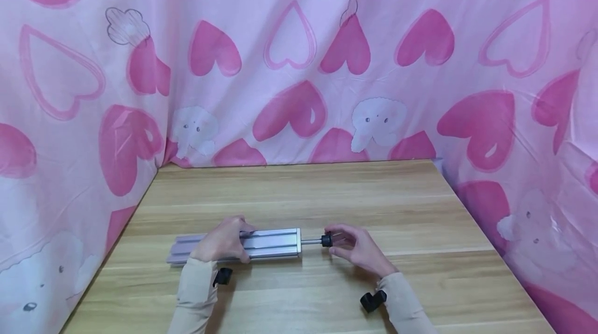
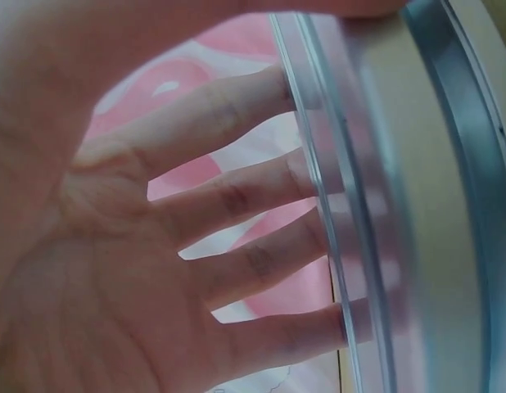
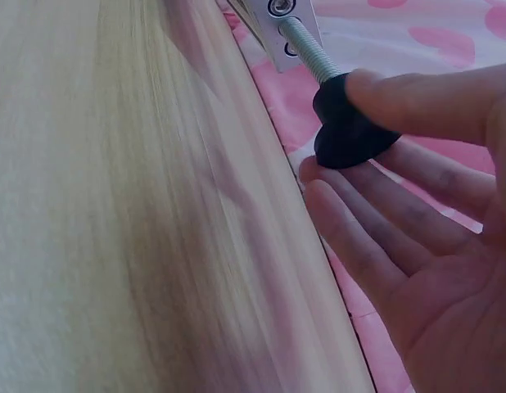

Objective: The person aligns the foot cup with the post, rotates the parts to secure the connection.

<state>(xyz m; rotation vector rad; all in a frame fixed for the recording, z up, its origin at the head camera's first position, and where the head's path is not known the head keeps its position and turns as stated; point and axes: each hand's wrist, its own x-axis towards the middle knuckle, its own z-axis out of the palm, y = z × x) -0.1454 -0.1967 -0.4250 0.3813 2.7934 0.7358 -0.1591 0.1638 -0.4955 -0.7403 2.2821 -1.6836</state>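
My left hand (image 1: 224, 240) grips a silver aluminium profile (image 1: 273, 244) with grooves along its length, thumb on the near side and fingers on the far side. In the left wrist view the fingertips touch one edge of the profile (image 2: 437, 155). From the plate (image 1: 299, 242) on its right end, a threaded rod (image 1: 311, 242) sticks out, tipped with a black levelling foot (image 1: 326, 240). My right hand (image 1: 357, 251) pinches that foot between thumb and fingers. The right wrist view shows the thumb on the black foot (image 3: 351, 131) and the thread (image 3: 310, 51) running into the end plate.
A wood-grain table (image 1: 289, 194) lies under both hands. Pink heart-patterned cloth (image 1: 285, 64) hangs behind it and along both sides. Each wrist carries a small black camera mount, one on the left (image 1: 223, 276) and one on the right (image 1: 373, 301).
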